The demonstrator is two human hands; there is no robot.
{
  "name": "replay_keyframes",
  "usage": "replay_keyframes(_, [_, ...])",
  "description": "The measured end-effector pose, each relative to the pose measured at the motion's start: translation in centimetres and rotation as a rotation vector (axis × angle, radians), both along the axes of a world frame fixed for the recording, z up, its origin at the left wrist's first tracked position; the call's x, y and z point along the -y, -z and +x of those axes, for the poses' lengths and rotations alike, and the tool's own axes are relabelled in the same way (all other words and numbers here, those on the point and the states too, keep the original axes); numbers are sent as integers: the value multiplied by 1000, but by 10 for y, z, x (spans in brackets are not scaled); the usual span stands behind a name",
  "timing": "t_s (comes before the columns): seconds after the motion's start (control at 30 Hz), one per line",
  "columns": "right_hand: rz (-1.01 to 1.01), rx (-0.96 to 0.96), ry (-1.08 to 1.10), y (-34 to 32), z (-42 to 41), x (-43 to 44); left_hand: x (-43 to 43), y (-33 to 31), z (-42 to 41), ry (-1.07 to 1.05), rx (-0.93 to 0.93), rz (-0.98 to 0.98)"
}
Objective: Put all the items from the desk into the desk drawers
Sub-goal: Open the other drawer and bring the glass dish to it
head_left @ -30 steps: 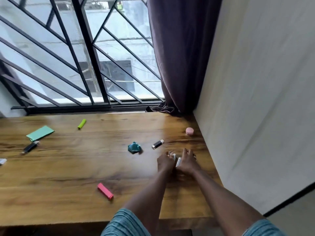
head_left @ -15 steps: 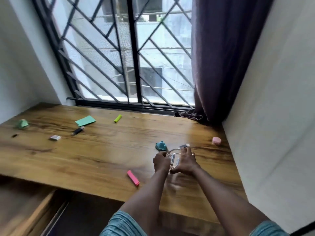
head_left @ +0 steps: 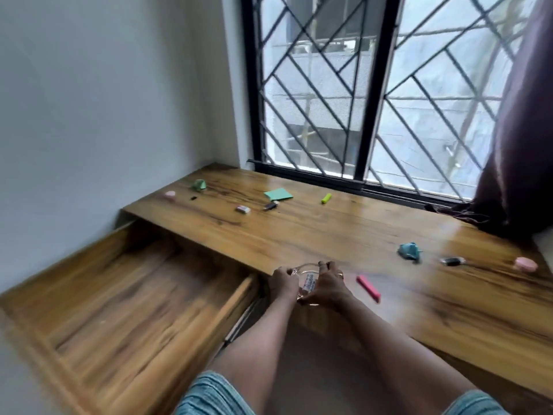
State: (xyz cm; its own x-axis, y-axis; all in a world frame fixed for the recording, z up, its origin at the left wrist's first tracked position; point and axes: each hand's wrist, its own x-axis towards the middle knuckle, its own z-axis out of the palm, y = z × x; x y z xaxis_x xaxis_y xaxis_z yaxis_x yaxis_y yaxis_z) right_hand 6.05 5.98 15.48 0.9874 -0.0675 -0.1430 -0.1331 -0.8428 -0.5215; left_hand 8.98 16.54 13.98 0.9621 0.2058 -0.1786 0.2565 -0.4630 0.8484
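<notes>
Holding a clear container [head_left: 305, 279] between them, your left hand [head_left: 282, 285] and right hand [head_left: 328, 288] sit at the front edge of the desk [head_left: 329, 235]. The fingers of both hands are curled round the container's sides, so it is gripped from left and right, with a white label showing between the hands. Blur hides whether its base touches the wood.

Just to your left is the open drawer [head_left: 239, 299], pulled well out from under the desktop. Its right wall runs close beside your left wrist, and its wooden floor shows from wall to wall. The far end slips under the desk's front edge, and the left side lies along the white wall [head_left: 104, 100].

On your right a pink bar [head_left: 368, 289] lies near the right hand, angled toward the desk's front edge. Farther right sit a teal crumpled piece [head_left: 408, 251], a small black stick [head_left: 452, 261] and a pink round lid [head_left: 525, 263], the lid close to the right-hand end.

Well apart from those, near the far left corner, lie a green sticky pad [head_left: 278, 194], a yellow-green marker [head_left: 326, 198], a black pen-like piece [head_left: 270, 205], a white eraser [head_left: 243, 209], a green folded piece [head_left: 199, 184] and a second pink round piece [head_left: 170, 194]. The barred window [head_left: 374, 100] and the dark curtain [head_left: 520, 130] bound the desk's back edge.
</notes>
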Motion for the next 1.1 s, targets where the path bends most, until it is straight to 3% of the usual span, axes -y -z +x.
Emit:
replay_keyframes(0.37, [-87,-34,-300,16,2,-226,-238,20,-26,-237,-82,-23])
replay_keyframes(0.63, [-140,-132,-522,70,6,-346,-368,69,-33,-275,-324,-4])
replay_keyframes(0.93, [-160,-233,-552,120,8,-401,-426,122,-22,-302,-519,-63])
replay_keyframes(1.1, [-206,-286,-536,134,-3,-401,-422,127,-22,-204,-635,-73])
